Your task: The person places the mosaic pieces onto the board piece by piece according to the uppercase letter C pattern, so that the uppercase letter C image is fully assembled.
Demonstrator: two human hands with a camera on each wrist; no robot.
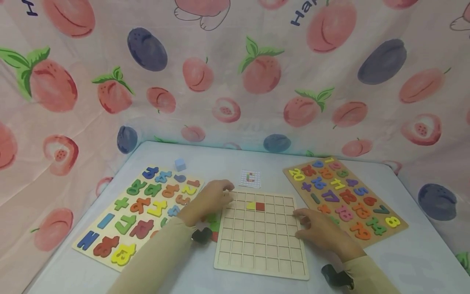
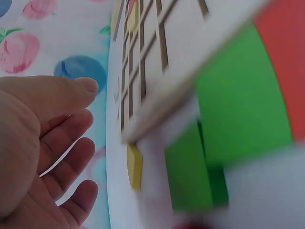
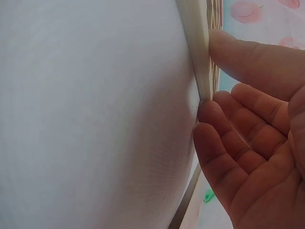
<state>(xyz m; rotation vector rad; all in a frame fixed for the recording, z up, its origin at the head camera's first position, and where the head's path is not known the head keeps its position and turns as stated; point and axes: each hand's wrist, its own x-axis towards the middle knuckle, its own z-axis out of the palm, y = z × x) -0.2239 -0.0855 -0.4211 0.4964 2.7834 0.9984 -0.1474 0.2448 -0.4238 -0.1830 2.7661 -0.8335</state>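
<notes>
As a yellow piece (image 1: 251,206) and a red piece (image 1: 260,206) sit side by side on its far half, a pale grid board (image 1: 261,238) lies mid-worktop (image 1: 198,277), btwn the person's two hands. The pair's long axis runs left to right; the relation that prob. matters most is that it lies just right of the L hand (image 1: 213,198) and a bit closer to the person, w/ the R hand (image 1: 319,230) farther off across the cells. The L hand, at the board's far-left corner, grasps nothing, fingers loosely bent in its wrist view; contact w/ the corner hard to tell. The R hand is unclenched, thumb and fingertips touching the board's right edge, no pinch evident.

Just beyond the left edge, approx. under the L wrist, are loose green pieces (image 2: 245,102), w/ a red part (image 2: 286,62) alongside and a slim yellow block (image 2: 135,167) near the corner. Past the far edge: a pattern card (image 1: 251,178). Farther out, a left number board (image 1: 104,232), a right number board (image 1: 389,229) and a lt. blue cube (image 1: 180,164); fruit-print cloth (image 1: 261,75) behind.
</notes>
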